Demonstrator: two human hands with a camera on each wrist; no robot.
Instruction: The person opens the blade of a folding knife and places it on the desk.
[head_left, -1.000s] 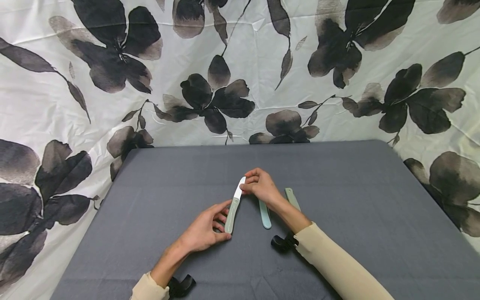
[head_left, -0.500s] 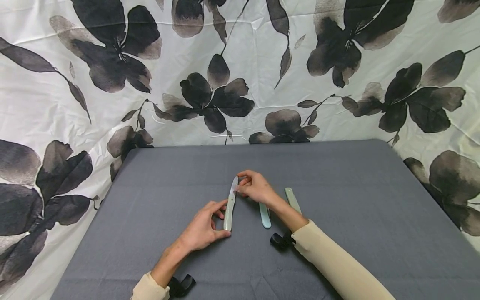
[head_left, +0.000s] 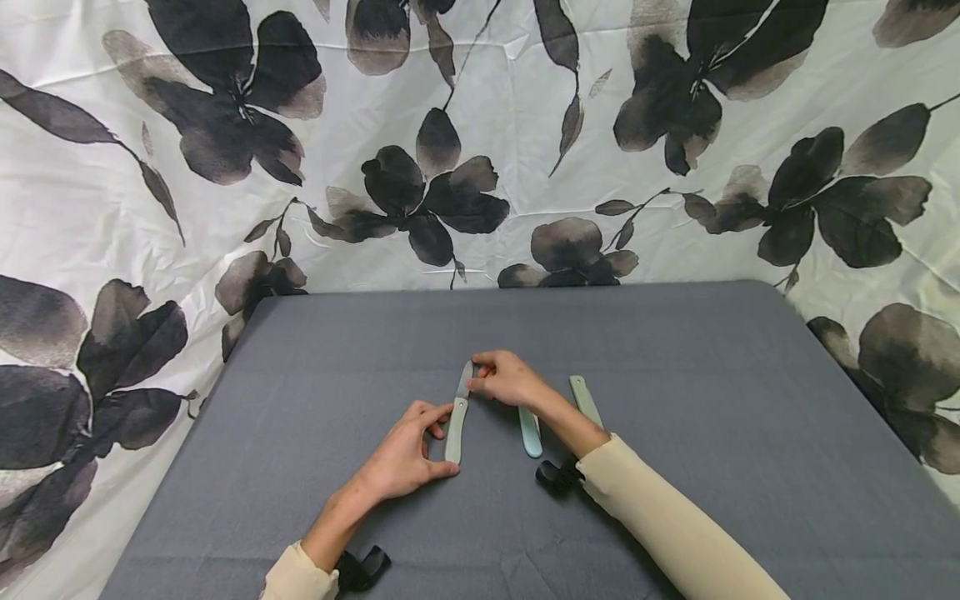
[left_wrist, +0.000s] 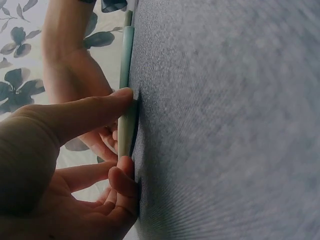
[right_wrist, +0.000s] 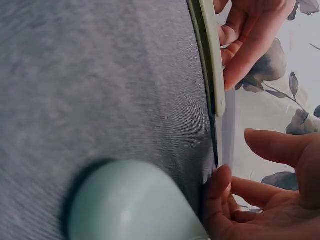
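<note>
A folding knife (head_left: 456, 429) with a pale green handle and a short metal blade (head_left: 464, 381), opened out, lies low at the grey table surface, tip pointing away. My left hand (head_left: 405, 450) holds its handle, thumb at the butt and fingers near the blade end; the left wrist view shows the handle (left_wrist: 128, 127) between them. My right hand (head_left: 506, 379) holds the blade from the right by thumb and forefinger near the tip. In the right wrist view the blade (right_wrist: 214, 140) is seen edge-on, its tip partly hidden by a finger.
Right of the knife lies a light blue handle (head_left: 531, 437), partly under my right wrist. A second green handle (head_left: 583, 396) lies farther right, partly behind the forearm. A floral cloth (head_left: 480, 125) hangs behind the grey table (head_left: 337, 350).
The knife has moved slightly left and lower, its blade turning from bright white to grey. My right hand has shifted left and a little nearer with it; my left hand has barely moved.
</note>
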